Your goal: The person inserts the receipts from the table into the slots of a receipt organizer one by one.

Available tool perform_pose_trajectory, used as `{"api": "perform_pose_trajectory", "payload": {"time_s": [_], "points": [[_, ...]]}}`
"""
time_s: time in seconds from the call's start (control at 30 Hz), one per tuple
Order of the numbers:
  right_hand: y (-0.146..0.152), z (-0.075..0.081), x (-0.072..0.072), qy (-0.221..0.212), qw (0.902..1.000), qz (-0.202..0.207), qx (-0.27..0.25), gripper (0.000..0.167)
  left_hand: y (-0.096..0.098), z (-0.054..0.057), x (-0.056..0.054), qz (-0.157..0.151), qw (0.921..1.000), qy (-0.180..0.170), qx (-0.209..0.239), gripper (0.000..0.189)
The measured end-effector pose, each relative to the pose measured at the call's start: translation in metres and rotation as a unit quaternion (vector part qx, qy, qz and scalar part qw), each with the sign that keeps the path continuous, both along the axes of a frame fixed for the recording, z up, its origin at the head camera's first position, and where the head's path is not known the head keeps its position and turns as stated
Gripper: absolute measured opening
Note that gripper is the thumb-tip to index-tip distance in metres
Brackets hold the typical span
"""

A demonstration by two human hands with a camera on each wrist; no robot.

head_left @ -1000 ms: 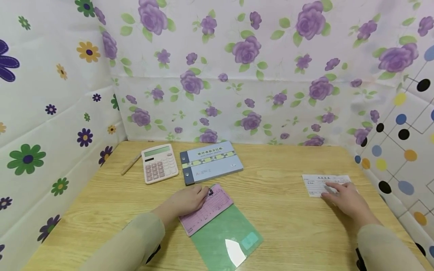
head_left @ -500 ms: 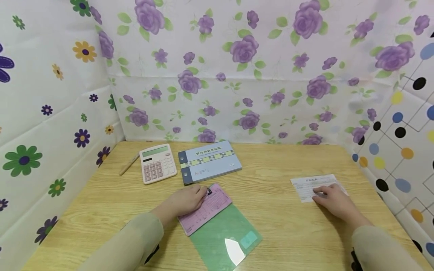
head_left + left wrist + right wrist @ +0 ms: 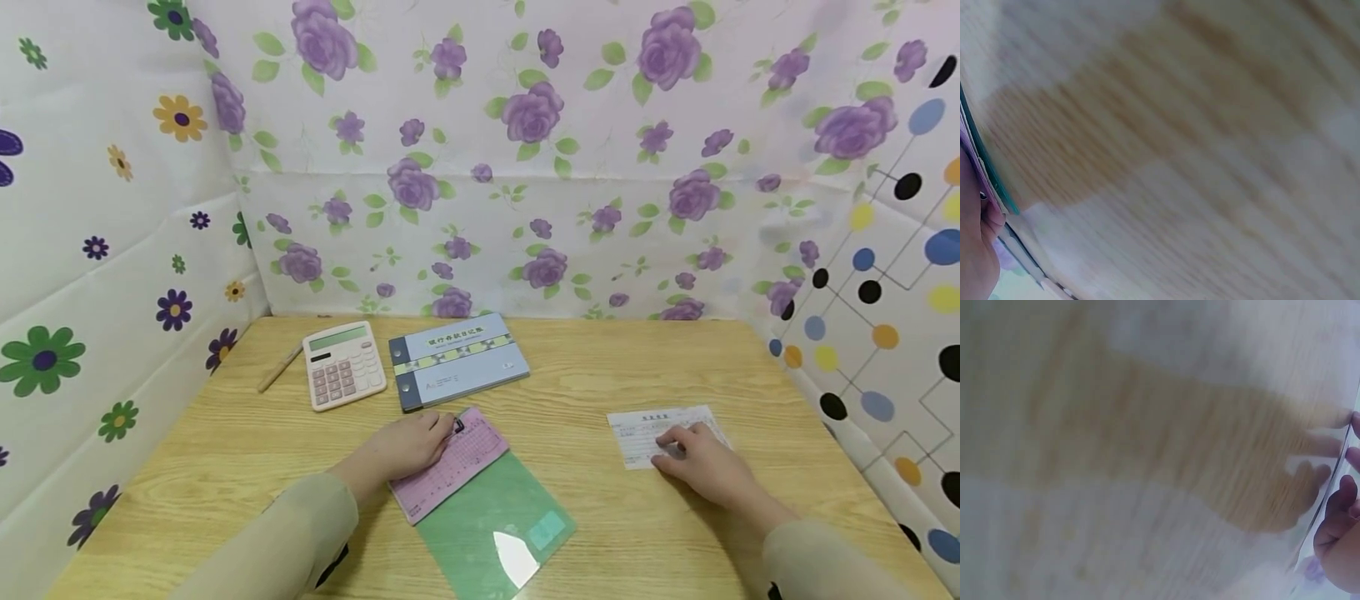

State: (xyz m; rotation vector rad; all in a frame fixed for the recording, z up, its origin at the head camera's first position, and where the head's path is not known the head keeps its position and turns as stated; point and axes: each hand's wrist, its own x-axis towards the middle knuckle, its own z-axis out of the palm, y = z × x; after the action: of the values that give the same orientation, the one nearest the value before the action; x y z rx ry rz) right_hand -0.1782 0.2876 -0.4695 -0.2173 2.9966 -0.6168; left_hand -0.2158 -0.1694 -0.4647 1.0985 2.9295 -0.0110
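Observation:
My left hand rests on the upper left of a stack of pink printed slips, fingers bent beside a small black clip. Its thumb is hidden in the head view. The slips lie over the top of a green transparent folder. In the left wrist view, the hand meets the stack's edge. On the right, my right hand presses a white printed slip flat to the table with thumb and fingertips, fingers apart. The right wrist view shows this hand only at its edge.
A blue ledger book lies behind the pink slips. Left of it are a white calculator and a light-coloured pen. The wooden table meets floral cloth walls at the back and sides.
My right hand has slid the white slip leftward and slightly nearer across the table. The left hand stays at the pink slips. The head view has shifted slightly.

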Motion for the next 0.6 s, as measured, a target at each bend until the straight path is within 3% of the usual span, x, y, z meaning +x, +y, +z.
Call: {"api": "perform_pose_trajectory", "payload": {"time_s": [0.37,0.6], "points": [[-0.022,0.011,0.015,-0.012,0.9999,-0.005,0.009,0.042,0.0,-0.001,0.0,0.001,1.0,0.0,0.0,0.043],[0.01,0.019,0.006,-0.01,0.9997,0.022,-0.008,0.043,0.0,-0.003,-0.001,0.006,0.9999,-0.003,-0.009,0.045]]}}
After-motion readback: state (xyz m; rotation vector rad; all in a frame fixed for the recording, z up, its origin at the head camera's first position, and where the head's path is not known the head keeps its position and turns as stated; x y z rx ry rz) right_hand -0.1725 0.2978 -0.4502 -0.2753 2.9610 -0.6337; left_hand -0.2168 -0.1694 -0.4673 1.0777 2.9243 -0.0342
